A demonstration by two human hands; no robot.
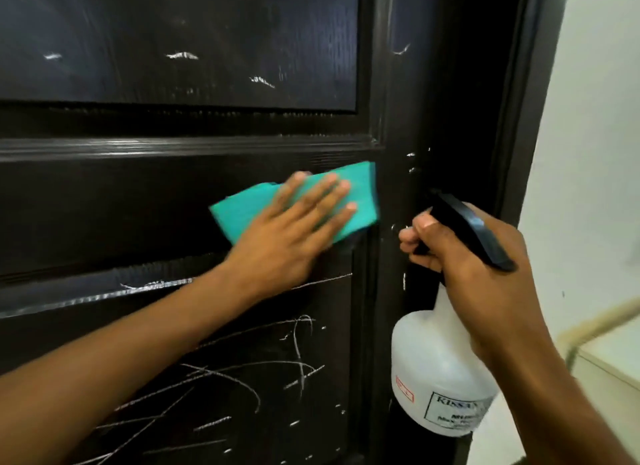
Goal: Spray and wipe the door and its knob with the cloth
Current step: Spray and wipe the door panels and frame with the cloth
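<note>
Cloth, folded teal microfibre (pixel 360 187), soft and light, lies under flat-fingered left hand (pixel 298 222) on dark wooden panelled door (pixel 173 194) | right hand (pixel 478 256) grips white plastic spray bottle (pixel 440 371) at trigger neck, likely slippery when wet | knob unseen.

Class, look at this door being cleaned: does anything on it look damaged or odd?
Yes. The dark door carries pale scratch-like marks criss-crossing its lower panel, below the cloth, and smaller ones higher up.

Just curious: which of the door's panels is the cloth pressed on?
The middle panel, between the glossy upper panel and the scratched lower one; the left hand flattens the cloth there.
</note>
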